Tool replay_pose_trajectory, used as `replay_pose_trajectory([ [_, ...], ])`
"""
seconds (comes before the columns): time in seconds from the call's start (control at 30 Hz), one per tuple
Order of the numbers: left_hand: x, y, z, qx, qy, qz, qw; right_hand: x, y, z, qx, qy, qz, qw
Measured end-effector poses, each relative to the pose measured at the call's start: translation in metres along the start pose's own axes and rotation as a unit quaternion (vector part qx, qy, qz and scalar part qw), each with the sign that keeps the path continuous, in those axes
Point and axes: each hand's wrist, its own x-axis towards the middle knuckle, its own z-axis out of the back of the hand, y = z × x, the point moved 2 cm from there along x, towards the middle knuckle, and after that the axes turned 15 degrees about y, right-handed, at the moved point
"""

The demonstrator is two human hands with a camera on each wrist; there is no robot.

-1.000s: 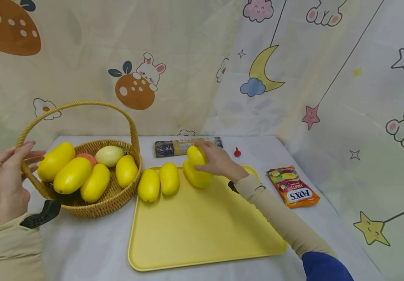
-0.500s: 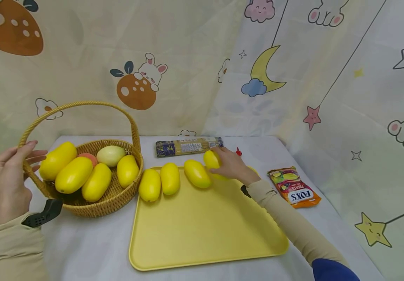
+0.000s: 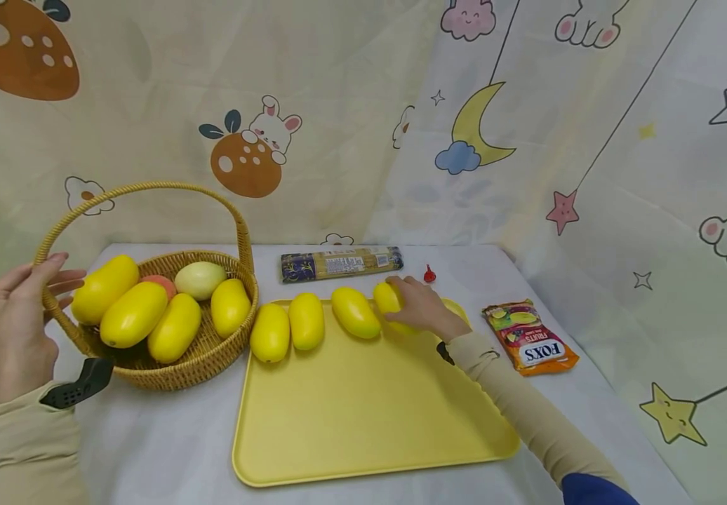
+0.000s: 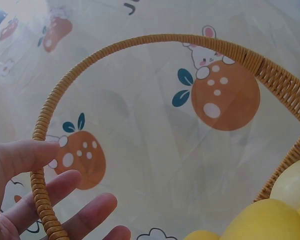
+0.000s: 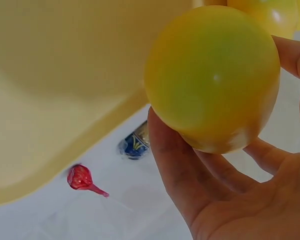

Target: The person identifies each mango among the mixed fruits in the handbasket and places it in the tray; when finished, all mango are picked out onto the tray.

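Observation:
My right hand (image 3: 425, 308) grips a yellow mango (image 3: 386, 297) at the far edge of the yellow tray (image 3: 370, 407). In the right wrist view, the thumb and fingers lie around that mango's greenish-yellow end. Left of it, three more mangoes lie in a row at the tray's back edge, the nearest one (image 3: 356, 313) tilted. At the left stands a wicker basket (image 3: 177, 377), its arched handle (image 4: 140, 42) rising above it. My left hand (image 3: 12, 326) holds the handle's left side, thumb and fingers around it. Several yellow mangoes (image 3: 132, 315) and a pale green fruit (image 3: 200, 280) fill the basket.
Behind the tray lies a long clear packet with a dark blue end (image 3: 341, 264). A small red wrapped lollipop (image 3: 429, 273) is beside it. An orange-red FOX'S candy bag (image 3: 530, 337) lies right of the tray. A printed curtain (image 3: 351, 140) hangs behind the table.
My right hand carried the mango rightward from above the tilted mango, then lowered it to the tray's back edge. The left hand stays at the basket handle.

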Motion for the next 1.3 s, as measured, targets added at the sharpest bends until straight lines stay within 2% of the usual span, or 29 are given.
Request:
replay_pose_trajectory([
  [0.23, 0.0, 0.0, 0.001, -0.005, 0.002, 0.001, 1.0, 0.003, -0.001, -0.007, -0.002, 0.007, 0.005, 1.0],
  [0.6, 0.001, 0.0, -0.001, 0.004, 0.004, -0.005, 1.0, 0.007, -0.007, -0.019, -0.009, 0.026, -0.009, 0.9996],
  [1.03, 0.0, 0.0, 0.0, 0.006, -0.001, 0.002, 1.0, 0.008, -0.003, -0.014, -0.013, 0.026, -0.01, 0.9995],
  [1.3, 0.001, 0.001, 0.0, 0.006, 0.0, 0.0, 1.0, 0.009, 0.004, -0.006, -0.023, 0.012, -0.006, 0.9996],
])
